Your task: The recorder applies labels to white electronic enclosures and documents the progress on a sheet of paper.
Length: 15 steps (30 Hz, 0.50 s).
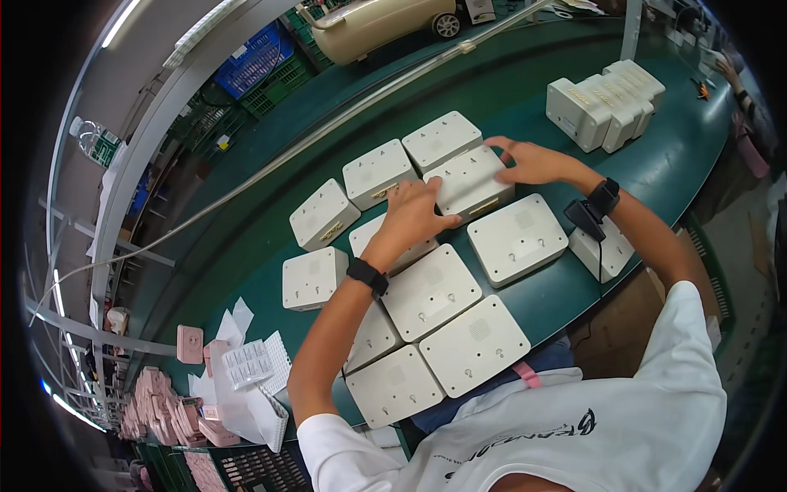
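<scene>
A white plastic box (471, 177) with rounded corners, small holes on top and a brass-coloured strip on its front side lies between my two hands. At its left end my left hand (408, 215) grips it, thumb and fingers apart at the edge. From the right, my right hand (533, 162) curls thumb and fingers around the box's other end. Under my left wrist another white box (396, 251) is partly hidden. Behind sit similar boxes, one at the far left (324, 215), one in the middle (377, 170) and one at the back (443, 139).
More white boxes lie nearer me, including one with a round speaker grille (516, 239). Several stand in a row (607, 102) at the far right of the green table (533, 316). Pink boxes (160, 406) and white packing sheets (246, 369) are at left. A pale rail (328, 135) crosses behind.
</scene>
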Motion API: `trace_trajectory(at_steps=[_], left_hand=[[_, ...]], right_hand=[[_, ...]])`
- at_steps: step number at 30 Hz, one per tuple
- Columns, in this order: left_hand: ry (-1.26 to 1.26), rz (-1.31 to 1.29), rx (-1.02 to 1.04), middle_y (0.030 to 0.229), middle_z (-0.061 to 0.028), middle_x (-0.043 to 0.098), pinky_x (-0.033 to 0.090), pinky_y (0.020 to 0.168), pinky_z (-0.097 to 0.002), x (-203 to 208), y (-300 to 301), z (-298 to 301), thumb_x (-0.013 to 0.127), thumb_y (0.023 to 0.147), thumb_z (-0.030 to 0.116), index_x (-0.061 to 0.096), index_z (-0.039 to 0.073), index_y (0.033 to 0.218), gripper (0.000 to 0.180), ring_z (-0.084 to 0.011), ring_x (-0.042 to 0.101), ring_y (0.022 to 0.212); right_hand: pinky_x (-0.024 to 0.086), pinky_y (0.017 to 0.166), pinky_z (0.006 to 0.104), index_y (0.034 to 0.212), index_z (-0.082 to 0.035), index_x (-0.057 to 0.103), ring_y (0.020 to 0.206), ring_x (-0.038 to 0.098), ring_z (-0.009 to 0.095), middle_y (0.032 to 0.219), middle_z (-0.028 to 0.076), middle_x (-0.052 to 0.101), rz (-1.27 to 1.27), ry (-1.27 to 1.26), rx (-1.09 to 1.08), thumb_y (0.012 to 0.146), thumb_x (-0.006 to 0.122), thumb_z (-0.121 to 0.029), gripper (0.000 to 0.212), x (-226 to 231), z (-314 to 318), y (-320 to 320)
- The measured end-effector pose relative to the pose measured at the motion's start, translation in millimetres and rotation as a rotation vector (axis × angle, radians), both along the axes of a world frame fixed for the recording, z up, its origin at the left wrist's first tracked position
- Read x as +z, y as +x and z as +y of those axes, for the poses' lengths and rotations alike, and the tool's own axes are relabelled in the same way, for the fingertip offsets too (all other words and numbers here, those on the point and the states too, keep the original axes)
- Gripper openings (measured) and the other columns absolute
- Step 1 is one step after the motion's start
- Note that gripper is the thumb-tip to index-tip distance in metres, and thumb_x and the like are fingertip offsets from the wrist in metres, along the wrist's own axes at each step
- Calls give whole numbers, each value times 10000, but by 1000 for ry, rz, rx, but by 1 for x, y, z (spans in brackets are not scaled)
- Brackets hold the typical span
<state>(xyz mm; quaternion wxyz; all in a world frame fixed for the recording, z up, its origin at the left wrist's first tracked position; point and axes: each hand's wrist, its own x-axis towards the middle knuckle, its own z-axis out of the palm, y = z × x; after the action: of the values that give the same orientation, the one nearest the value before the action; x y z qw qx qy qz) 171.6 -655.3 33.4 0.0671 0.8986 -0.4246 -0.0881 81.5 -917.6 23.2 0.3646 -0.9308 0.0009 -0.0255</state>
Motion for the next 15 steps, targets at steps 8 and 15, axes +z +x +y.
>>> trace_trajectory(at_steps=[8,15], left_hand=[[-359,-163,-155,1150,-142,658,435,974,-422,-18,21,-11,737,785,169,620,125,1218,451,-316,595,1079],[-363,328,187,1195,-174,644,434,987,-423,-6,20,-25,684,841,208,607,99,1212,394,-328,601,1097]], right_hand=[[497,752,337,1161,-24,569,878,639,263,938,152,646,174,-155,-75,841,696,-346,472,14,-9,-10],[501,727,301,1038,-14,614,800,648,207,889,124,675,161,67,59,856,695,-235,298,4,25,-28]])
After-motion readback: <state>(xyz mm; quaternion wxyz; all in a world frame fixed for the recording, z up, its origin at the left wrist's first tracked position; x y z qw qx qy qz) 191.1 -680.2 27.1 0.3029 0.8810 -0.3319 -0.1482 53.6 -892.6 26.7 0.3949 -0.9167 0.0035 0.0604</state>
